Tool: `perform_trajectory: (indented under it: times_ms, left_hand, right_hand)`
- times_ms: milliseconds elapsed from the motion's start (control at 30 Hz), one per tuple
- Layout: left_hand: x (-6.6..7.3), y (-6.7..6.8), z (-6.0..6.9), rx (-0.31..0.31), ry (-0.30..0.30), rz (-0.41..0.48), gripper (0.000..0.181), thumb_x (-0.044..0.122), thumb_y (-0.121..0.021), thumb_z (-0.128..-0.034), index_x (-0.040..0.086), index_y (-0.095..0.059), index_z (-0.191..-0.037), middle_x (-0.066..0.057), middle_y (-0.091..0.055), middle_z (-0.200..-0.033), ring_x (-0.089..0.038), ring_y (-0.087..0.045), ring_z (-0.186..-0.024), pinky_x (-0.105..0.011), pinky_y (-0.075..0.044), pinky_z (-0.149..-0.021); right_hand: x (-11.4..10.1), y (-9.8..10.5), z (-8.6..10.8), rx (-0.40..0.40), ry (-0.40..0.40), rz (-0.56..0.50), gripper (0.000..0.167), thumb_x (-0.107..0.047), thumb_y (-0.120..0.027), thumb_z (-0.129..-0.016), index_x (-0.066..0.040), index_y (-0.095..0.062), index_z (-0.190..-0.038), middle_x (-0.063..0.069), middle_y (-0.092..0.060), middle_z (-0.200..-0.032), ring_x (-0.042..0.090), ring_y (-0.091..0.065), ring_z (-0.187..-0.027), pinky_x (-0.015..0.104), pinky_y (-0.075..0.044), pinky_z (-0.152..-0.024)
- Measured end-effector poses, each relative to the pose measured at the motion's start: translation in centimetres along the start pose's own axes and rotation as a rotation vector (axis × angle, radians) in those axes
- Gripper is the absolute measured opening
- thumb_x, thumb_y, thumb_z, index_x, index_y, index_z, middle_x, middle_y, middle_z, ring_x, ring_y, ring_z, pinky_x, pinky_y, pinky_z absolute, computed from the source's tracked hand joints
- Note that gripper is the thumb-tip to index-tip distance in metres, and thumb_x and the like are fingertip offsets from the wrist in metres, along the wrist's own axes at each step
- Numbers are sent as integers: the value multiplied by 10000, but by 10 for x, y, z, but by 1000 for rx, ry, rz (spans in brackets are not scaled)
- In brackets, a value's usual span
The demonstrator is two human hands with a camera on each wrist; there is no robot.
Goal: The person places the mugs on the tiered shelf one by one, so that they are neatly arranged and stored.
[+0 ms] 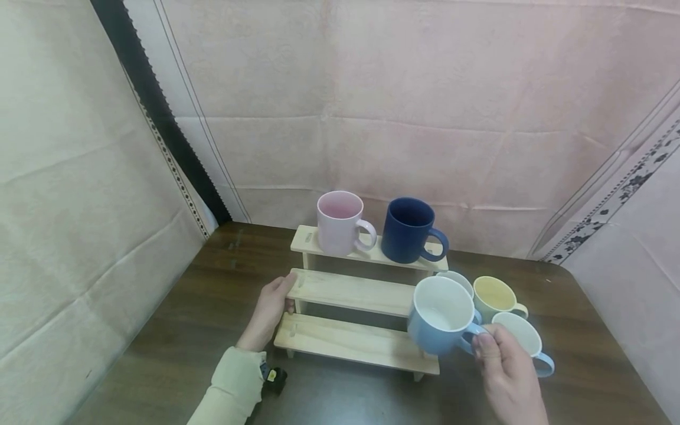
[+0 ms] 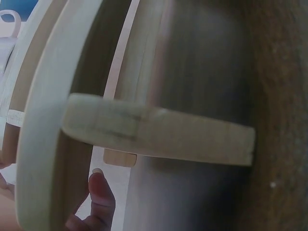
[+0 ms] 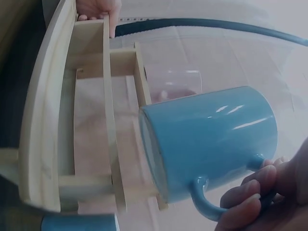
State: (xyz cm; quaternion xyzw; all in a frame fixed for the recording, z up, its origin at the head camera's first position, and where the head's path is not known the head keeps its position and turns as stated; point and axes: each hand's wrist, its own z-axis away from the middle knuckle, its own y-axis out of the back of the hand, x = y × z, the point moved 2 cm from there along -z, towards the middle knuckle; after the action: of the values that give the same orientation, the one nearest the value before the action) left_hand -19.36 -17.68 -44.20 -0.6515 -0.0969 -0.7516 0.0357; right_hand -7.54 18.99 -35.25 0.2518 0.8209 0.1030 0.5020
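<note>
A three-tier wooden rack (image 1: pixel 350 293) stands on the table. My left hand (image 1: pixel 270 304) grips the left end of its middle tier, and a finger (image 2: pixel 101 190) shows under a shelf in the left wrist view. With my right hand (image 1: pixel 507 369) I hold a light blue mug (image 1: pixel 437 332) by its handle. This mug is upright, white inside, and in front of the right end of the middle and lower tiers. From the right wrist view, fingers curl round the handle (image 3: pixel 204 207). A pink mug (image 1: pixel 334 235) and a navy mug (image 1: pixel 399 241) stand on the top tier.
To the right of the rack, a yellow mug (image 1: pixel 494 295) and a blue-handled mug (image 1: pixel 523 333) stand on the dark wood table (image 1: pixel 212 330). Another pale mug (image 1: pixel 458 280) is partly hidden behind the held one. Cloth (image 1: pixel 404 118) hangs behind and at both sides.
</note>
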Motion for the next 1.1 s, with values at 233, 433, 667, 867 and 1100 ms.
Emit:
perform_trajectory:
  times_ms: [233, 433, 667, 867, 1100]
  left_hand:
    - [-1, 0, 0, -5, -3, 16, 397, 426, -508, -1001, 72, -533, -824, -10, -448, -637, -173, -454, -568, -274, -394, -573]
    - [-1, 0, 0, -5, -9, 13, 389, 415, -503, -1005, 72, -529, -825, -13, -447, -641, -175, -453, -571, -278, -391, -576]
    - [0, -1, 0, -2, -7, 9, 405, 432, -506, -1002, 72, -527, -817, -15, -443, -634, -178, -452, -573, -285, -394, -582]
    - [9, 0, 3, -21, 15, 12, 373, 379, -496, -1019, 67, -532, -817, -22, -448, -640, -194, -455, -588, -309, -403, -597]
    - [8, 0, 5, -28, 3, 19, 374, 367, -493, -1022, 69, -526, -799, -24, -445, -645, -188, -452, -585, -302, -401, -588]
  right_hand:
    - [-6, -18, -9, -27, 20, -112, 219, 46, -428, -1006, -28, -528, -826, -19, -405, -635, 114, -377, -523, 290, -311, -452]
    - [-9, -37, -17, -54, 37, -147, 211, 21, -437, -1012, -12, -533, -826, 6, -418, -632, 118, -387, -525, 289, -315, -450]
    - [-12, -58, -26, -126, -54, -182, 227, -92, -429, -1041, -20, -525, -848, 19, -434, -657, 142, -397, -523, 283, -351, -452]
    - [-14, -75, -33, -165, -67, -233, 217, -122, -443, -1041, -12, -539, -880, 53, -455, -705, 174, -428, -557, 280, -373, -467]
    - [-12, -92, -37, -192, -75, -263, 215, -144, -449, -1041, -10, -556, -910, 57, -486, -745, 173, -460, -621, 260, -396, -529]
